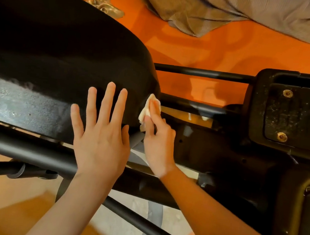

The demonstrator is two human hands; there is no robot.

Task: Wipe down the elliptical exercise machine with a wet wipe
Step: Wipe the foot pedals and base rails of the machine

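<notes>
My left hand (100, 139) lies flat, fingers spread wide, on the black housing (59, 55) at centre frame. Just right of it, my right hand (158, 143) pinches the wipe (147, 108) against the housing's rounded edge. Orange floor (218, 47) fills the upper right.
</notes>
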